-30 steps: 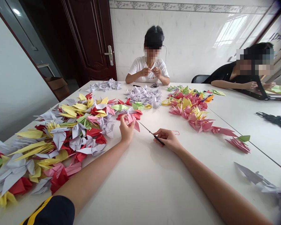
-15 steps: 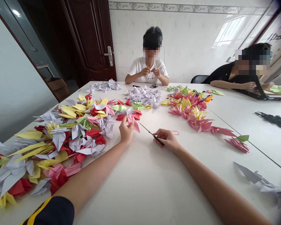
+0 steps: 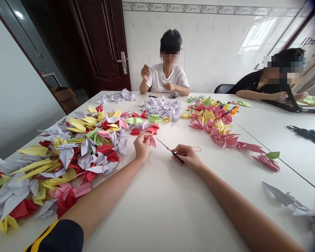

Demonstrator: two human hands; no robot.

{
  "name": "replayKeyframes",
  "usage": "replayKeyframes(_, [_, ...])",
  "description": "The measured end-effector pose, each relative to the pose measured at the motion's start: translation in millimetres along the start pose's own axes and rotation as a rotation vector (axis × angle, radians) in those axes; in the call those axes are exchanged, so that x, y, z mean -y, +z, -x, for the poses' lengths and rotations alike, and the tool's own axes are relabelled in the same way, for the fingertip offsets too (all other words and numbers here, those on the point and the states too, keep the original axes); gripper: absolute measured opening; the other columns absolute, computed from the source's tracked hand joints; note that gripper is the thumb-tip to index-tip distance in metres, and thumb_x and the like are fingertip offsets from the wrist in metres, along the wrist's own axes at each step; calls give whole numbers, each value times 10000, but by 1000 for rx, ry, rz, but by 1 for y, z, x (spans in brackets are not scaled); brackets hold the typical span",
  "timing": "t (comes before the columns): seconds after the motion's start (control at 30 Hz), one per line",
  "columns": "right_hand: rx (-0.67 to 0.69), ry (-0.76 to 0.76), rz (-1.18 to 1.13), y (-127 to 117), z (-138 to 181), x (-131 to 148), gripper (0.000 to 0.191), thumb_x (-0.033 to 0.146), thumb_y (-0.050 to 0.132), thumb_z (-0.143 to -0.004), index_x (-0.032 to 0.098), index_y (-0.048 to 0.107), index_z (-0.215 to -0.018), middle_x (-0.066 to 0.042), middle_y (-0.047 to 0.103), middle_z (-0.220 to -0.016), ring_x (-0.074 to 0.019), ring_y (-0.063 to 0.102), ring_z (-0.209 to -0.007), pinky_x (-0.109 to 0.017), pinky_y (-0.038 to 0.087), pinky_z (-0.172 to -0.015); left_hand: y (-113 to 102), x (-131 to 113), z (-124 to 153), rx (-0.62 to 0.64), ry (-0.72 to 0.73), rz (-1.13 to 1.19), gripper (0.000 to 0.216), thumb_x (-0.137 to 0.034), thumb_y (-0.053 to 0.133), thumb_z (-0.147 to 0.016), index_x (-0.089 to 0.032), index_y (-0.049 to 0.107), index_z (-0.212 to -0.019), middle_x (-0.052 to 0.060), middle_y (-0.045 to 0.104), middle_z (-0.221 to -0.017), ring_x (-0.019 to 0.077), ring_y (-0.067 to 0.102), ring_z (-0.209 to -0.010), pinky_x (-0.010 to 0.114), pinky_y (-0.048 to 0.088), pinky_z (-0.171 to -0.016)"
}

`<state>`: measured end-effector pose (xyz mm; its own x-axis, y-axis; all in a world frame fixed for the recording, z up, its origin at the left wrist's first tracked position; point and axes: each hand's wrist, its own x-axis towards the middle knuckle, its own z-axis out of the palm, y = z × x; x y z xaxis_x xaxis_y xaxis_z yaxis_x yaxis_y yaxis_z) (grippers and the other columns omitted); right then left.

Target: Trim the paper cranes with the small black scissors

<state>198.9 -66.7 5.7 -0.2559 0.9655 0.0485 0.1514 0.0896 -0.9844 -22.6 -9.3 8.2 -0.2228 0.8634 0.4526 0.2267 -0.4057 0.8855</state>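
Note:
My left hand is closed on a pink paper crane, pinching it at the edge of a big pile of coloured paper cranes. My right hand rests on the white table with fingers closed on a long thin needle with a dark handle. The needle's tip points up-left toward the pink crane. A thin red thread loop lies just beyond my right hand.
A strung row of pink, yellow and green cranes runs across the right side. Lilac cranes lie at the far middle. One person in a white shirt sits opposite, another person at the right. Grey cranes lie near right.
My left hand has turned the pink crane down a little toward the table. The person opposite has raised one hand to the side. My right hand has stayed put.

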Motion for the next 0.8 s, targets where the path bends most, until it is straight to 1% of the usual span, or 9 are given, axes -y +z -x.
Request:
replayKeyframes(0.1, [-1,-2,9,0,0,0,319,410,782,-738,162,679,-910,1,653,-633,-100,513,-450,-235,369,-442,0,1,0,-3,-39,-4,164,-196,584,-851,-192,732,-923,59,743,-970,188,668,-875,293,515,-808])
replayKeyframes(0.17, [-2,-5,9,0,0,-1,311,403,777,-743,161,679,-912,1,651,-630,-101,515,-452,-235,369,-442,0,1,0,-12,-46,-14,163,-221,591,-857,-188,722,-948,59,739,-978,185,659,-878,280,507,-795])
replayKeyframes(0.33, [-4,-8,6,0,1,-1,305,397,773,-740,162,679,-909,-2,664,-643,-96,517,-449,-233,373,-449,0,-4,0,-65,-68,-37,184,-195,601,-832,-186,675,-1001,54,725,-1027,177,649,-908,255,493,-783])
replayKeyframes(0.43, [-4,0,8,0,1,1,311,402,779,-729,163,679,-901,-7,670,-648,-98,524,-448,-236,381,-452,-1,-7,0,-73,-60,-39,148,-205,602,-834,-182,655,-970,52,715,-989,178,640,-909,247,483,-773])
replayKeyframes(0.53, [-6,4,7,0,0,0,305,392,778,-726,162,680,-901,-13,677,-656,-101,530,-451,-236,383,-449,-1,-7,1,-71,-75,-30,103,-211,602,-832,-181,640,-923,50,697,-941,177,628,-876,231,470,-705])
replayKeyframes(0.63, [-6,2,2,0,-1,-1,295,384,769,-731,163,683,-906,-17,684,-662,-103,531,-451,-236,379,-444,-1,-8,1,-68,-78,-18,107,-221,611,-830,-183,636,-926,54,693,-957,171,622,-849,224,459,-668])
replayKeyframes(0.7, [-4,-3,1,0,-1,-3,288,381,765,-737,164,682,-907,-18,685,-663,-102,529,-450,-235,376,-442,-1,-8,1,-67,-69,-18,116,-226,617,-832,-184,639,-938,54,694,-971,168,618,-842,224,459,-673])
replayKeyframes(0.8, [-2,-5,5,-1,-1,-5,285,373,768,-742,164,680,-913,-16,686,-670,-100,530,-452,-233,375,-440,-1,-8,1,-69,-61,-21,117,-218,623,-827,-186,641,-938,46,691,-932,166,614,-842,225,461,-700])
